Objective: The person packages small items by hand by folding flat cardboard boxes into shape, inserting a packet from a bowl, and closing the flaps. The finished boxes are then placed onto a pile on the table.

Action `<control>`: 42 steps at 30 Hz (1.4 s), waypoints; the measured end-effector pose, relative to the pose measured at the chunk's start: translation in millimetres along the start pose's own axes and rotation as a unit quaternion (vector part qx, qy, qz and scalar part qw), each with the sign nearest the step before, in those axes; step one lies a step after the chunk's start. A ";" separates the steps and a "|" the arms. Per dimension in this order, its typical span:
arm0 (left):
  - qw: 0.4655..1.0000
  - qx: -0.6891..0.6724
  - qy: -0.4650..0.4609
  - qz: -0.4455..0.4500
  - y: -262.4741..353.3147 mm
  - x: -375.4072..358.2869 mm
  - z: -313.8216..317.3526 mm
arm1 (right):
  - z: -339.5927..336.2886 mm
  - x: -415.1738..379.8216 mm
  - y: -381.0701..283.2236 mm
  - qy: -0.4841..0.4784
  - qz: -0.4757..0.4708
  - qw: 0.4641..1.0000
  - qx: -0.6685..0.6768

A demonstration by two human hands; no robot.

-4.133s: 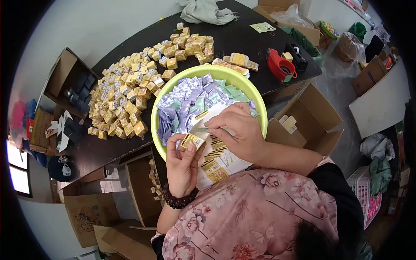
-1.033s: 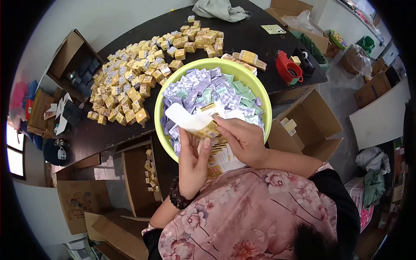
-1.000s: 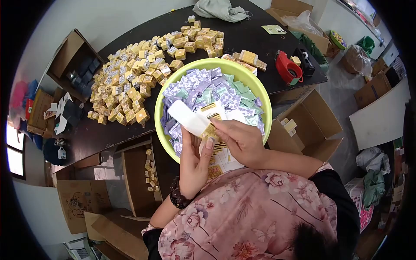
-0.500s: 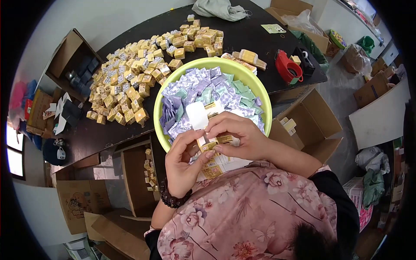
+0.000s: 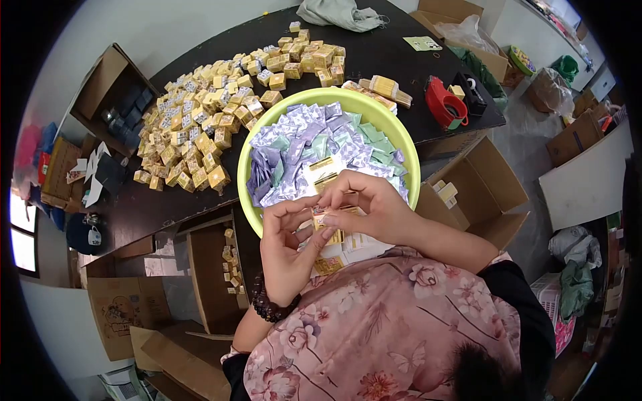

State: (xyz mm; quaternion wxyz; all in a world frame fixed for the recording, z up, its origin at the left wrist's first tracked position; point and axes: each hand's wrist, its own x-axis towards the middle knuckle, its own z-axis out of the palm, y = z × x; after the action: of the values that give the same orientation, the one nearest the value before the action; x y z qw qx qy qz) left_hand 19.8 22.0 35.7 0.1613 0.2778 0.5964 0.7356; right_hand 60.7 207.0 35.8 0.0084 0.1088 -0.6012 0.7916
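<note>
A small yellow carton (image 5: 319, 217) is held between my two hands over the near edge of a lime-green basin (image 5: 413, 157). My left hand (image 5: 286, 244) pinches it from the left, thumb on the near side. From the right, my right hand (image 5: 374, 210) grips it with curled fingers and thumb, hiding much of the carton. Purple and green sachets (image 5: 321, 134) fill the basin. Another yellow-and-white carton piece (image 5: 324, 171) lies on the sachets just beyond my fingers. Flat printed cartons (image 5: 364, 248) rest below my hands, against the floral apron (image 5: 381, 314).
Many small yellow boxes (image 5: 194, 127) are heaped on the dark table (image 5: 134, 207). A red tape dispenser (image 5: 445, 103) and a bundle of flat cartons (image 5: 384, 88) lie beyond the basin. Open cardboard boxes stand right (image 5: 491, 180) and left (image 5: 200, 281), each with small cartons inside.
The white flap that stood up from the carton no longer shows. The carton has turned in my fingers and looks more compact. My left hand has shifted slightly right.
</note>
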 end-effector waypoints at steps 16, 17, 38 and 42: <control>0.999 0.008 -0.030 -0.007 -1.9 0.9 -11.3 | 5.4 -11.0 1.9 0.003 -0.150 0.955 -0.256; 1.000 0.001 -0.022 -0.009 -2.3 1.3 -10.4 | 5.5 -12.2 4.3 0.020 -0.104 0.977 -0.186; 0.984 -0.159 0.015 -0.077 -11.7 -1.8 -14.4 | -118.0 49.3 42.3 0.171 0.030 0.660 -0.730; 0.992 -0.107 0.025 -0.068 -13.8 -3.0 -18.1 | -109.7 57.9 26.5 0.126 0.142 0.653 -0.733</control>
State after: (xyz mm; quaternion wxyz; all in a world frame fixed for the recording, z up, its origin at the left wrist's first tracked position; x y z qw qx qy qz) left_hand 10.0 9.3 19.2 0.2246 0.1989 0.5356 0.7894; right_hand -17.4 297.5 -6.6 0.0483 -0.1203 -0.9873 0.0916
